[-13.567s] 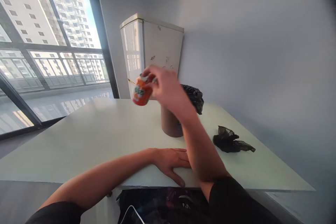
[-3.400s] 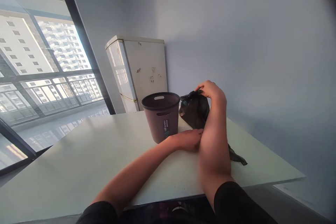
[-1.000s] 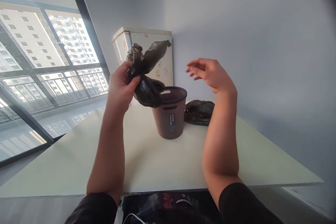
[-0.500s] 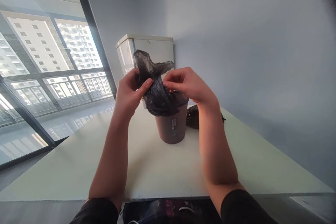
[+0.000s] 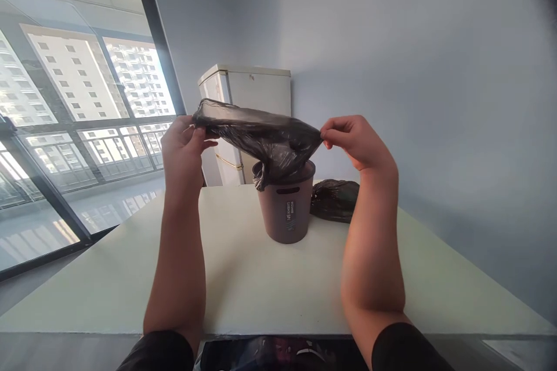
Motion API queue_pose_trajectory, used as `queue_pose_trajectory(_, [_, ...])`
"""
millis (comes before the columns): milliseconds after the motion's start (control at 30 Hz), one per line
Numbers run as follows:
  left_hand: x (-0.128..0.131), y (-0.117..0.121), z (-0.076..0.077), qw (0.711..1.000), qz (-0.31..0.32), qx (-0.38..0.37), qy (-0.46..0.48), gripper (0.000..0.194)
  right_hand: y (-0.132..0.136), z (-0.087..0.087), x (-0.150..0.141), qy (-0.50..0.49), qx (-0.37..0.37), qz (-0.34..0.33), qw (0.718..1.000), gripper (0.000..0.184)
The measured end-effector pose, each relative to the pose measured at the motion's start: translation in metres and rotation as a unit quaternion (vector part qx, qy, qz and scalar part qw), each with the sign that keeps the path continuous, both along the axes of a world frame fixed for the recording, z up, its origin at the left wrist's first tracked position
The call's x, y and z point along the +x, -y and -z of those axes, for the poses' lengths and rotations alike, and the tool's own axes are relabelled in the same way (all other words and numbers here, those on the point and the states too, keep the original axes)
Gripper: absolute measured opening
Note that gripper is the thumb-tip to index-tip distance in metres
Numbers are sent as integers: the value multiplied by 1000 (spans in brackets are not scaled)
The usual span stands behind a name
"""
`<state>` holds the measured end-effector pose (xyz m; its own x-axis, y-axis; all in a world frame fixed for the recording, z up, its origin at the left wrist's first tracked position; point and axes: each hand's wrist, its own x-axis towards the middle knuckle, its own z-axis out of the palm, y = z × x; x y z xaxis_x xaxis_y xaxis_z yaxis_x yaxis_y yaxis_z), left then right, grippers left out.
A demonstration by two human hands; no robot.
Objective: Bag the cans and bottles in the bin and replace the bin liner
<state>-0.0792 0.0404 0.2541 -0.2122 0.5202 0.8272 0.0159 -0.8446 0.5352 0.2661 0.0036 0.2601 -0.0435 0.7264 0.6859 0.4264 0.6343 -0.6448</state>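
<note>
A thin black plastic bag (image 5: 265, 139) is stretched out wide above a small brown bin (image 5: 287, 208) on the white table (image 5: 243, 278). My left hand (image 5: 185, 142) pinches the bag's left edge and my right hand (image 5: 352, 139) pinches its right edge, both raised at chest height. The bag's lower part hangs down to the bin's rim. The bin stands upright with a slot handle and a label on its front.
A filled, tied black bag (image 5: 335, 200) lies on the table just right of the bin. A white fridge (image 5: 243, 116) stands behind the table by the wall. Large windows (image 5: 78, 116) run along the left. A dark bag (image 5: 270, 353) sits below the table's near edge.
My hands have moved apart, pulling the crumpled bag out into a wide stretched sheet above the bin. A second ago only my left hand held it.
</note>
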Motion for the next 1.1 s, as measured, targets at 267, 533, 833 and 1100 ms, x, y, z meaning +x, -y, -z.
queue_pose_trajectory(267, [9, 13, -4, 997, 67, -11, 30, 7, 12, 0, -10, 68, 31, -84, 994, 26])
queue_pose_trajectory(533, [30, 42, -4, 982, 182, -36, -23, 21, 17, -7, -61, -40, 65, -233, 969, 42])
queue_pose_trajectory(833, [34, 55, -8, 983, 176, -47, -4, 33, 7, -1, -63, 18, -97, -364, 926, 36])
queue_pose_trajectory(1100, [-5, 37, -6, 944, 205, -87, -242, 35, 25, -9, -40, -221, -112, -328, 911, 36])
